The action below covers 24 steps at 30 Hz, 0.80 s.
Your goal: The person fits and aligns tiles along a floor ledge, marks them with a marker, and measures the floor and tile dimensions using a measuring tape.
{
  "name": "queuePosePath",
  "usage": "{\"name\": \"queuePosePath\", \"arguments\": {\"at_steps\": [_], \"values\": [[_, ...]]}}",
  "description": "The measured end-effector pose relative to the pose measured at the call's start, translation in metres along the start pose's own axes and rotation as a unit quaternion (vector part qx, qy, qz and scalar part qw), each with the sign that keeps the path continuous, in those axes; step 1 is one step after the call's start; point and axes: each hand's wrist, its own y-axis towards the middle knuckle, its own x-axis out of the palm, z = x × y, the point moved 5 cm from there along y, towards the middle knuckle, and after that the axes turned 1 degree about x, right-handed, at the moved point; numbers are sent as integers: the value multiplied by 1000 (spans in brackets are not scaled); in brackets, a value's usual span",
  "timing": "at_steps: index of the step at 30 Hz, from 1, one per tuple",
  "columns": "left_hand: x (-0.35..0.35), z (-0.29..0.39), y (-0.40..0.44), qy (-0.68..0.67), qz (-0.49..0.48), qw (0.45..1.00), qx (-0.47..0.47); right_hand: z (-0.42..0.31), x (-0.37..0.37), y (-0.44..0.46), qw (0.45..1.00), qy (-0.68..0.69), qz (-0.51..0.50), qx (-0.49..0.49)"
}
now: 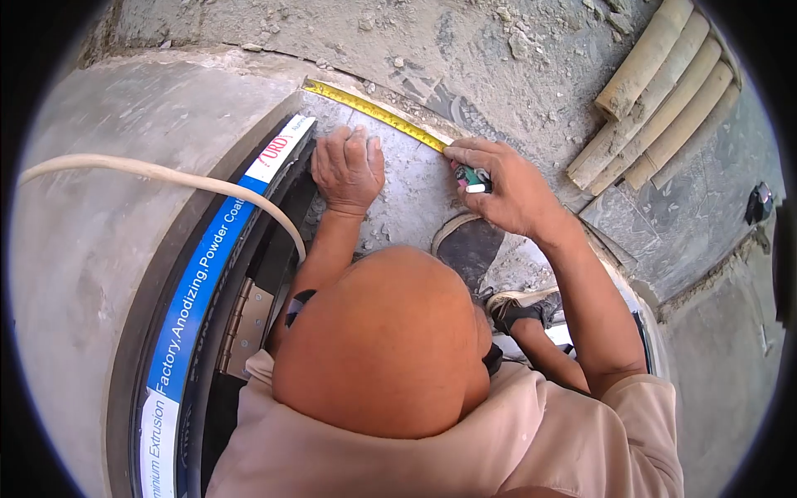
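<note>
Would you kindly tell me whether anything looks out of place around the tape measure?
A pale hose or cable drapes across the lettered blue label, looking stray; loose rubble lies scattered untidily beyond the tape measure.

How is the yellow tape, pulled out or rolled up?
Pulled out: a long strip of the tape stretches from the right hand. Can't tell if more is inside.

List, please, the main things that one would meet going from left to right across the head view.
Blue-and-white lettered strip → left hand → right hand, holding the tape measure → tan poles → small dark object.
</note>
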Motion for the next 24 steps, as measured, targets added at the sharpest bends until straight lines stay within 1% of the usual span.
{"name": "queuePosePath", "arguments": {"at_steps": [2,8,10,13,17,19,20,22,23,24], "values": [[-1,1,0,-2,4,1000,-3,2,1,3,999,32,-2,-10],[-1,-1,0,10,30,999,5,3,-1,6,999,37,-10,-10],[-2,0,1,14,34,999,6,1,-1,7,997,58,-43,21],[-4,2,2,0,23,1000,-3,4,1,6,997,56,-44,16],[-6,3,1,-1,33,999,-6,13,7,8,997,62,-33,26],[-6,4,2,0,24,1000,-13,23,13,13,997,73,-15,-19],[-6,5,1,0,32,999,-7,24,10,13,997,70,-7,-22],[-1,3,0,7,18,1000,-16,25,7,9,994,109,-30,8],[2,2,-1,0,8,1000,-22,30,6,7,992,127,-12,0],[0,4,-2,-4,18,1000,-8,29,-2,-1,992,124,5,-1]]}}
